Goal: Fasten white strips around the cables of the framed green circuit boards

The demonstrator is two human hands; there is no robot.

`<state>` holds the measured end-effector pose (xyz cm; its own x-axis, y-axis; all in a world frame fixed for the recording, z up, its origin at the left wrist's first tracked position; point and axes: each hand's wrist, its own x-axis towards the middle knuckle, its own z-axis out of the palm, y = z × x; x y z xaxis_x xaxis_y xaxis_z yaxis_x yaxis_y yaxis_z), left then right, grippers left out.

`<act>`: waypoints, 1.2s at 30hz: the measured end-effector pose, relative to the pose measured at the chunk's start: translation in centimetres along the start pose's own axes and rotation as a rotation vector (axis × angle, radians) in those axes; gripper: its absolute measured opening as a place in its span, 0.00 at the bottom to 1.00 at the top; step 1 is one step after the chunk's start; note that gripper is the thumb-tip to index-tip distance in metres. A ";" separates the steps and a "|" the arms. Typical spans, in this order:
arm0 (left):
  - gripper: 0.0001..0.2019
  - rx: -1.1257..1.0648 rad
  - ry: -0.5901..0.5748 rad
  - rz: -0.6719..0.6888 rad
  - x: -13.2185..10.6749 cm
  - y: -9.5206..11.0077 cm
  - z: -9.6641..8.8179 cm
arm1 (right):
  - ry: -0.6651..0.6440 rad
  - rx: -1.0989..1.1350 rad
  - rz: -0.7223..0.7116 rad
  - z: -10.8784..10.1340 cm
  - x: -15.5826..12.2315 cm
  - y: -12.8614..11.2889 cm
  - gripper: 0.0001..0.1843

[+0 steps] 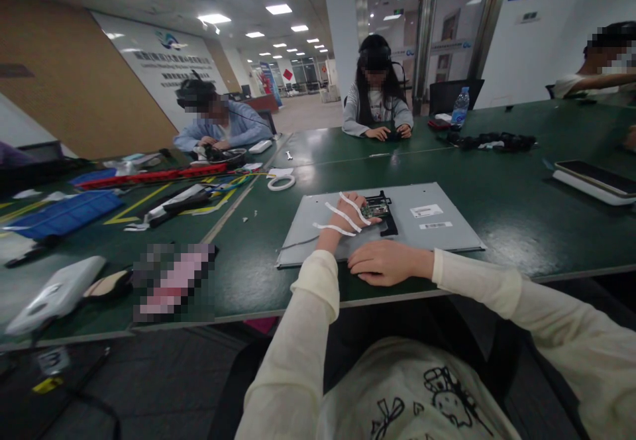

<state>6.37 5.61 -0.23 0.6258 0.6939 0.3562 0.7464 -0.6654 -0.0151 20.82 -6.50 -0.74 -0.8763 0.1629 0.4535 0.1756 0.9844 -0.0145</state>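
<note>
A flat grey metal panel [422, 231] lies on the green table in front of me, with labels on its right part. A small green circuit board [376, 208] and a black bracket [390, 222] sit near its middle. My left hand [348, 211] rests over the panel, its fingers and thumb apart at the left end of the board. White strips [342, 216] cross the back of this hand and wrist. My right hand [380, 262] lies at the panel's near edge, fingers stretched out to the left, holding nothing. A thin cable [298, 241] runs across the panel's left part.
A white tape roll [281, 182] stands left of the panel. Further left are a blue tray [69, 213], cables and a white device [57, 294]. A phone [596, 178] rests on a white box at right. Several people work around the table.
</note>
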 end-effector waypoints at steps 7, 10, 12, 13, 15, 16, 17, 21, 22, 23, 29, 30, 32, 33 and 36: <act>0.24 -0.025 -0.040 -0.057 -0.2 -0.2 1.3 | 0.173 -0.038 0.115 -1.3 -0.9 1.8 0.14; 0.26 -0.047 -0.033 -0.033 -0.3 -0.3 1.5 | 0.326 -0.149 0.494 -2.7 -2.7 4.6 0.18; 0.30 -0.077 0.001 -0.037 -0.4 -0.3 1.6 | 0.353 -0.264 0.826 -3.2 -4.7 6.6 0.23; 0.30 -0.094 0.010 -0.043 -0.4 -0.3 1.7 | 0.326 -0.322 0.991 -3.3 -5.8 7.6 0.26; 0.30 -0.116 0.008 -0.050 -0.5 -0.3 1.7 | 0.186 -0.372 1.301 -3.1 -8.1 9.1 0.31; 0.29 -0.119 0.003 -0.056 -0.5 -0.3 1.7 | 0.086 -0.350 1.417 -2.8 -9.0 9.7 0.32; 0.29 -0.118 -0.001 -0.063 -0.5 -0.3 1.8 | -0.005 -0.321 1.498 -2.6 -9.8 10.1 0.33; 0.28 -0.112 0.013 -0.057 -0.5 -0.6 2.0 | -0.187 -0.232 1.561 -1.9 -11.2 11.0 0.33; 0.28 -0.115 0.021 -0.049 -0.5 -0.7 2.1 | -0.186 -0.230 1.553 -1.9 -11.2 11.2 0.33; 0.28 -0.119 0.028 -0.041 -0.5 -0.8 2.2 | -0.180 -0.232 1.547 -1.8 -11.1 11.3 0.34; 0.27 -0.156 0.026 -0.042 -0.4 -1.2 2.4 | -0.171 -0.252 1.536 -1.6 -10.9 11.8 0.34; 0.27 -0.164 0.022 -0.046 -0.4 -1.1 2.3 | -0.174 -0.253 1.534 -1.6 -10.8 11.9 0.34; 0.27 -0.173 0.015 -0.053 -0.5 -1.0 2.1 | -0.176 -0.247 1.532 -1.6 -10.8 11.9 0.34; 0.27 -0.173 0.013 -0.056 -0.5 -1.0 2.1 | -0.175 -0.243 1.529 -1.6 -10.8 11.9 0.34; 0.26 -0.157 0.004 -0.059 -0.6 -0.9 1.9 | -0.167 -0.236 1.527 -1.5 -10.9 12.0 0.34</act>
<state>5.80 6.31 -2.15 0.5811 0.7321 0.3554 0.7368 -0.6587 0.1522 33.15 3.43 -4.47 0.1589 0.9866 0.0383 0.9663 -0.1475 -0.2108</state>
